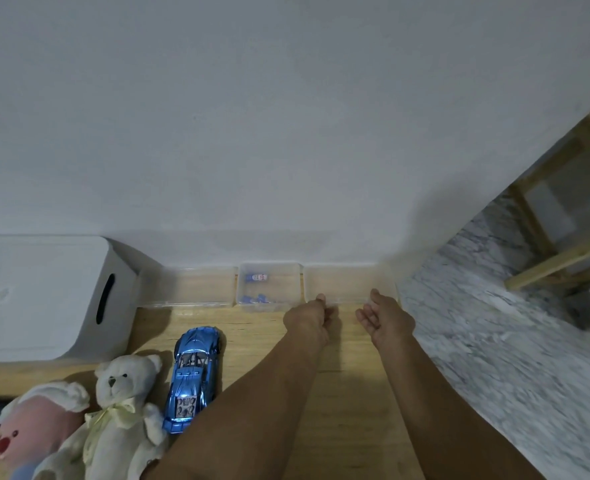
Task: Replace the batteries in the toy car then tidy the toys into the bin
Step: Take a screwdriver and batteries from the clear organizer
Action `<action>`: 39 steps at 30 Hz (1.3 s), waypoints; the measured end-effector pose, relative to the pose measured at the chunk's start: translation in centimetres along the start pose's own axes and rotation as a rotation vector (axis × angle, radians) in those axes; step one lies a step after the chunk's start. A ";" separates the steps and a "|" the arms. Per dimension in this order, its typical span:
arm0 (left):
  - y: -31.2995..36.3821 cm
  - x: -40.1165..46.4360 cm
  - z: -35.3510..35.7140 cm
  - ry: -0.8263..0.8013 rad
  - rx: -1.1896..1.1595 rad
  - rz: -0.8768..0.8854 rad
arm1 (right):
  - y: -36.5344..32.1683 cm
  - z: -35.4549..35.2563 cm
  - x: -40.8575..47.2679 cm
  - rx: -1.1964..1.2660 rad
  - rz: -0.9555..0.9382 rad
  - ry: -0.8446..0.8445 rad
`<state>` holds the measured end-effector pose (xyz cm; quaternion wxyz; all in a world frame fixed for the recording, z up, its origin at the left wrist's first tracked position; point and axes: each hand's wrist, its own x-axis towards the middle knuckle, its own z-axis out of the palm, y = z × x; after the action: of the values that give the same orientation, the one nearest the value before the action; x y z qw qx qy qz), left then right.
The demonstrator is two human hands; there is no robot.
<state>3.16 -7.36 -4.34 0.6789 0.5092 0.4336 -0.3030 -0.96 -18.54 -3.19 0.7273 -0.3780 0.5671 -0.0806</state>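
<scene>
text: none legible | white bin [44,296]: grey label (too blurred) | toy car [191,379]: sticker unreadable

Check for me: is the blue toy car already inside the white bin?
No, the blue toy car lies on the wooden table beside the white bin.

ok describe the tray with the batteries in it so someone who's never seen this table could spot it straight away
Start at the white wall along the far edge of the wooden table, where three clear plastic trays stand in a row. The tray with the batteries is the middle one, just right of the large white bin. It alone holds small blue items; the trays either side look empty.
</scene>
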 end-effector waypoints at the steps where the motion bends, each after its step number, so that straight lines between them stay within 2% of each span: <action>1: 0.0 0.0 0.1 -0.001 0.007 0.003 | 0.0 0.0 0.1 0.003 -0.001 0.004; 6: 0.2 -0.4 0.4 -0.021 -0.047 -0.015 | -0.4 0.3 -0.3 0.015 -0.016 -0.007; 18: 0.4 -2.3 -0.6 -0.183 -0.551 -0.090 | -1.8 -0.6 -1.2 0.015 0.043 -0.004; 22: 0.7 -2.7 -1.1 -0.246 -0.561 -0.110 | -2.3 -0.4 -1.6 0.079 0.054 -0.059; 26: 0.5 -2.3 -1.8 -0.286 -0.454 -0.124 | -2.0 -0.4 -1.8 0.155 0.082 -0.150; 29: 0.5 -2.4 -3.1 -0.241 -0.355 -0.116 | -1.2 -0.1 -2.0 0.091 0.045 -0.076; 33: 1.1 -2.7 -5.8 -0.162 -0.298 -0.020 | 0.3 1.3 -3.7 -0.100 0.057 -0.054; 39: 2.8 -1.2 -9.9 0.016 -0.325 0.091 | 3.7 4.5 -6.0 -0.354 0.188 -0.236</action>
<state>2.30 2.89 -3.09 0.7620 0.4142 0.4585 -0.1938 -0.14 -10.61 -0.65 0.7152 -0.4520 0.5162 0.1328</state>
